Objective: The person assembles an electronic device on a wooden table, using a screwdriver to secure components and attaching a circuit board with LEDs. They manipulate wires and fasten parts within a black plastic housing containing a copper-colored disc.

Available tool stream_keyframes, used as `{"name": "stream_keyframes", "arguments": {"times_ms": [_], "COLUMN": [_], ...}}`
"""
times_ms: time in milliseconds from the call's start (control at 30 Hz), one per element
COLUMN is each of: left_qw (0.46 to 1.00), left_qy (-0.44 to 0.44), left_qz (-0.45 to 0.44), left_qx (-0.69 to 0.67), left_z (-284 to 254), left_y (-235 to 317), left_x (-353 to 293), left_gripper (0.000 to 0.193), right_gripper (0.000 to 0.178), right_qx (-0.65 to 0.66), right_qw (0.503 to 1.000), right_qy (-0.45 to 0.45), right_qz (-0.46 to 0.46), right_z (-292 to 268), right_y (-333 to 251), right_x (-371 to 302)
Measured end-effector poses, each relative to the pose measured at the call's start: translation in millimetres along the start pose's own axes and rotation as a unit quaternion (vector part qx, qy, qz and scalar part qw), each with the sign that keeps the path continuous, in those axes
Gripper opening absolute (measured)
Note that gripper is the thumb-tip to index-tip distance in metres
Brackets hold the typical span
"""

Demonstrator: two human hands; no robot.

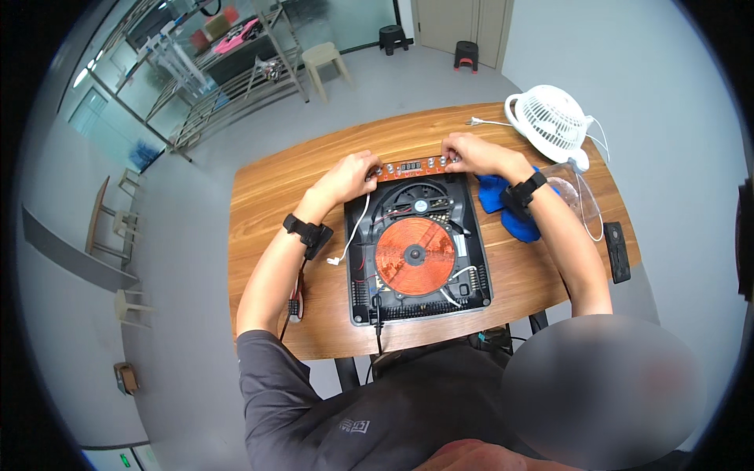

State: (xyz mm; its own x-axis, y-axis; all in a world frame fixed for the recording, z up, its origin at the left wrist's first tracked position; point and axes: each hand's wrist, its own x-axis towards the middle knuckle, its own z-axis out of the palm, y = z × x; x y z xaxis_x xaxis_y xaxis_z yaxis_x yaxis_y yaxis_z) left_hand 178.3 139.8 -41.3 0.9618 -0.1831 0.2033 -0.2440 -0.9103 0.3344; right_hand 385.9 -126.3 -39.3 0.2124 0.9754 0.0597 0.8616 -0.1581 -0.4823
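An opened induction cooker (471,302) lies on the table in front of me, its round copper coil (397,255) and black fan (421,206) exposed. Across its far edge runs a long, narrow orange circuit board (411,167) with a small display and several buttons. My left hand (351,174) pinches the board's left end. At the opposite end, my right hand (470,154) grips it with bent fingers. A thin white wire (359,224) hangs from beside my left hand to a white connector at the cooker's left edge. Both wrists wear black bands.
Beyond my right forearm are a white fan (550,122) and a clear plastic item (577,192). A blue cloth (518,226) lies partly under that arm. Farther right rests a flat black object (618,253). A red-and-black tool (295,306) sits by my left forearm.
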Motion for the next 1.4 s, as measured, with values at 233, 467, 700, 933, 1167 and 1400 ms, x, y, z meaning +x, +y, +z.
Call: {"name": "stream_keyframes", "arguments": {"times_ms": [233,467,700,933,1167,1400], "left_qw": [0.999,0.998,0.997,0.997,0.986,0.994], "left_qy": [-0.019,-0.017,-0.015,-0.025,-0.025,-0.008], "left_qz": [-0.031,-0.064,-0.061,-0.06,-0.121,-0.086], "left_qx": [-0.01,-0.02,-0.046,-0.041,-0.113,-0.064], "left_z": [16,18,12,5,4,7], "left_y": [-7,-7,-4,-12,-21,-25], "left_x": [2,-5,-14,-18,-29,-33], "left_gripper": [0.026,0.027,0.033,0.044,0.044,0.046], "right_gripper": [0.029,0.035,0.033,0.034,0.036,0.035], "right_qx": [0.047,0.077,0.102,0.138,0.091,0.086], "right_qw": [0.999,0.997,0.994,0.989,0.994,0.995], "right_qy": [0.021,0.011,0.049,0.031,0.031,0.033], "right_qz": [0.004,0.017,0.013,0.03,0.05,0.037], "right_z": [25,27,34,33,30,34], "right_y": [18,22,29,29,20,18], "right_x": [-3,-11,-15,-15,-18,-18]}}
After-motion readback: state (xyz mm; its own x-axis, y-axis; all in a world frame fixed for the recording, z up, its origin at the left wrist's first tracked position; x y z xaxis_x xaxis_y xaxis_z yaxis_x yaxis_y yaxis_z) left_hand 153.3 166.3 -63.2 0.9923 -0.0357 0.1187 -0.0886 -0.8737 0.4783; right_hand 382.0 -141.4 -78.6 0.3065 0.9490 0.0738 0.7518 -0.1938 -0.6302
